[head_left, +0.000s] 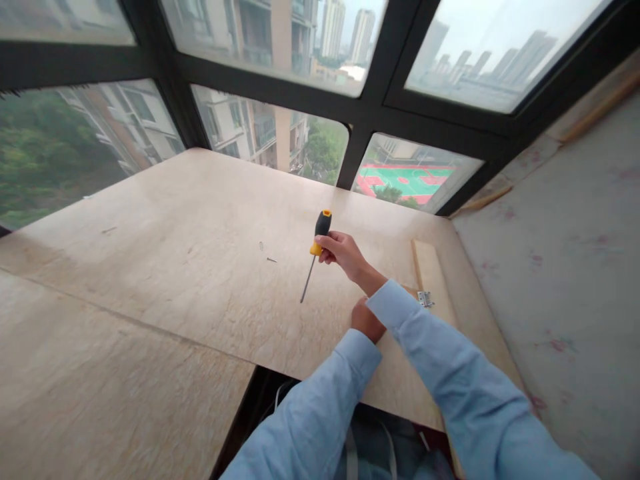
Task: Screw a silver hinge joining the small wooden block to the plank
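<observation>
Between the right fingers (325,248), the screwdriver (319,237) points downward.

Our right hand (343,253) grips the screwdriver (321,233), shaft slanting down; a screw (271,260) lies left of it, a hinge (425,299) on the right.

"What sort of place are you in?"

"A home, I'd say, high up. Beyond my marbled counter (150,220), dark-framed windows (280,83) look down on apartment blocks (283,37) and a sports court (405,180)."

"And beside the counter?"

"Right of it, a pale wall (565,267) with pink flowers. Possibly an enclosed balcony; my view cuts off too much to be sure."
</observation>
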Motion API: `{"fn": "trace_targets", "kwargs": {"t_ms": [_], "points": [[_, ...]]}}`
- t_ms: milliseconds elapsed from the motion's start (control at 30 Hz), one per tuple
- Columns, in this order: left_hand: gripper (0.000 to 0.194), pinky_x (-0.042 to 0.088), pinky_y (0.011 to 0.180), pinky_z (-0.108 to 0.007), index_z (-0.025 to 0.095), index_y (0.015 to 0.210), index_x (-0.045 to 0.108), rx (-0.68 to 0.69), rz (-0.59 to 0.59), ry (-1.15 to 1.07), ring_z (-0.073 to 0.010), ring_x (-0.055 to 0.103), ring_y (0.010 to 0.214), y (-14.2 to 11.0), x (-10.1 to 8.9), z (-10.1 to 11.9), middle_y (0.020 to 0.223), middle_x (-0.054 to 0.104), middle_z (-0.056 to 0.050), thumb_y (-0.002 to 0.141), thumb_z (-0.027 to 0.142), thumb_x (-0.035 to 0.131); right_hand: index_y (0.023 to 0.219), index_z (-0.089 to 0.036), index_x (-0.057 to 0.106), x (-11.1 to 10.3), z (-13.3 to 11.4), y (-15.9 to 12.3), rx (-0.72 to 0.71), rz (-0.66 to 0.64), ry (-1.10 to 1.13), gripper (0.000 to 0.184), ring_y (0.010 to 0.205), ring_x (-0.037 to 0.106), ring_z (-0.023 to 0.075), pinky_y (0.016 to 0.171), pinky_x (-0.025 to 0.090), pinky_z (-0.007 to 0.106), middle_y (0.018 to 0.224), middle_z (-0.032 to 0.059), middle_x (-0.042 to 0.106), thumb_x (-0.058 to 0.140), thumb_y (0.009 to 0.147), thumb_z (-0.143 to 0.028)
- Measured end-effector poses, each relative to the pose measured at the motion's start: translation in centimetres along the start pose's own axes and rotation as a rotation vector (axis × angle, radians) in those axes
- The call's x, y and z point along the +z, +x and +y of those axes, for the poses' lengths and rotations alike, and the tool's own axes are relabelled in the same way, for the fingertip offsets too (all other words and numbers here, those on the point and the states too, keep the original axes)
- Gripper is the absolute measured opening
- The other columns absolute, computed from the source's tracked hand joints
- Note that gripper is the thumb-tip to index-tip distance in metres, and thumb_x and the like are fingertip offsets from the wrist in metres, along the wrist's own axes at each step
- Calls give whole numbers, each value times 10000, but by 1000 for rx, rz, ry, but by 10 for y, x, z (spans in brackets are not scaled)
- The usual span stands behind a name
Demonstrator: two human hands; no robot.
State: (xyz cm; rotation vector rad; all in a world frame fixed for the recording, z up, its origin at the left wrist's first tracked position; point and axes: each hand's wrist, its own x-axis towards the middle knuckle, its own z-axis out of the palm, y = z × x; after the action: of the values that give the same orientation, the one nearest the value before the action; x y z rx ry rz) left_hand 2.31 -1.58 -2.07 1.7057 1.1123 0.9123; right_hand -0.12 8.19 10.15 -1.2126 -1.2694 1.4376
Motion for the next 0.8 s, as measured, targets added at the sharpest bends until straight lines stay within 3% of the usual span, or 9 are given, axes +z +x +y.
{"fn": "trace_targets", "kwargs": {"t_ms": [67,133,333,500,600,733,800], "points": [[93,531,874,-376,150,925,709,-8,-10,34,-218,645,937,0,5,-1,988,695,-114,865,157,639,738,-169,612,-30,-6,-23,-12,20,61,309,498,563,81,472,383,200,611,-9,655,756,688,-438],[173,522,861,-363,160,847,726,-1,11,62,-212,654,879,-1,4,-4,892,715,-88,788,41,614,745,-167,632,-60,-8,-47,-37,60,111,306,507,548,82,480,380,209,621,-9,656,781,670,-423],[222,519,820,-327,197,812,726,77,37,117,-184,659,836,-2,-5,-8,839,725,-39,745,35,589,818,-198,683,-152,5,-123,-54,314,283,285,541,507,94,490,407,235,736,-3,678,763,688,-439],[215,529,822,-349,193,800,723,48,79,105,-188,664,832,-3,-5,-5,839,736,-45,743,46,577,806,-217,685,-217,42,-181,-22,563,265,266,634,571,133,518,465,248,737,8,651,757,704,-452],[183,548,807,-344,187,819,714,-74,55,-28,-176,672,814,-7,3,8,853,737,-42,754,75,584,842,-232,671,-243,70,-200,-44,677,264,296,632,578,141,503,478,258,759,15,653,745,722,-492],[210,588,714,-321,157,965,670,-402,-228,-456,-197,704,879,-12,25,38,991,738,-95,755,150,686,881,-234,661,-253,96,-204,-86,667,380,327,588,557,120,509,493,264,760,-4,628,731,744,-523],[292,596,773,-347,143,978,643,-579,-291,-599,-203,712,900,-13,35,50,1025,734,-126,713,154,764,897,-235,660,-253,103,-200,-100,654,447,320,594,559,110,524,498,256,763,-12,621,730,755,-514]]}}
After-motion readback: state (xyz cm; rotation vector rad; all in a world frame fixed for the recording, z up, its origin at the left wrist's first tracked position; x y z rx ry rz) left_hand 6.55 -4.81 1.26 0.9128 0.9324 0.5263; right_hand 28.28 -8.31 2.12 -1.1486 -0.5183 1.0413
